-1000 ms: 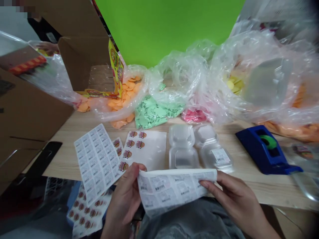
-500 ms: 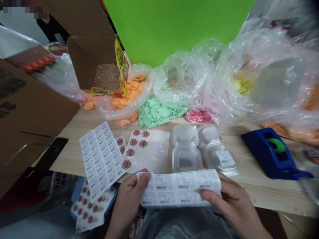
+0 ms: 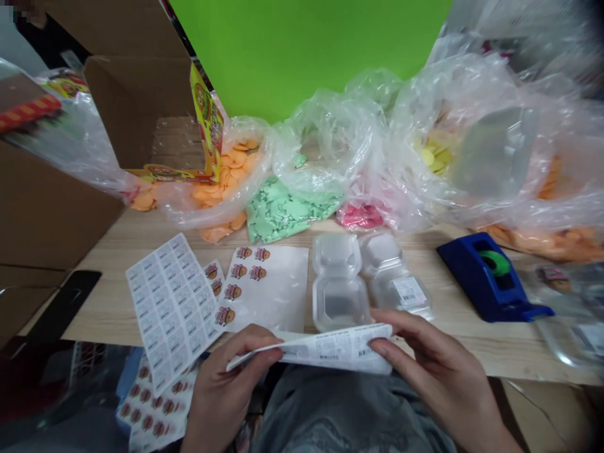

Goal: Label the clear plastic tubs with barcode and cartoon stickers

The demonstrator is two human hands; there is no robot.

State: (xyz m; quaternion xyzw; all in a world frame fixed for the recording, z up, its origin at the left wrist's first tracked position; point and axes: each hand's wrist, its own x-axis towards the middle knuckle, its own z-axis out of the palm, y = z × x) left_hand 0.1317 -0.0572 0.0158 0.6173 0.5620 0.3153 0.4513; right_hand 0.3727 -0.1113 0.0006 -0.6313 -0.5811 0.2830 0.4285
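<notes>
A folded sheet of barcode labels is stretched between my two hands in front of the table edge. My left hand pinches its left end, where the layers part slightly. At the right end, my right hand grips it between thumb and fingers. Just beyond lie open clear plastic boxes; one of them carries a white barcode label. Another label sheet lies flat to the left, beside a mostly bare backing sheet with several burger stickers.
Plastic bags of orange, green and pink pieces line the back. A blue tape dispenser stands at right. Cardboard boxes rise at left. More burger stickers hang below the table edge. Part of a person shows at top left.
The label sheet has tilted from facing me to nearly edge-on, and its left end has opened a little. The view has shifted, so the table things appear further left.
</notes>
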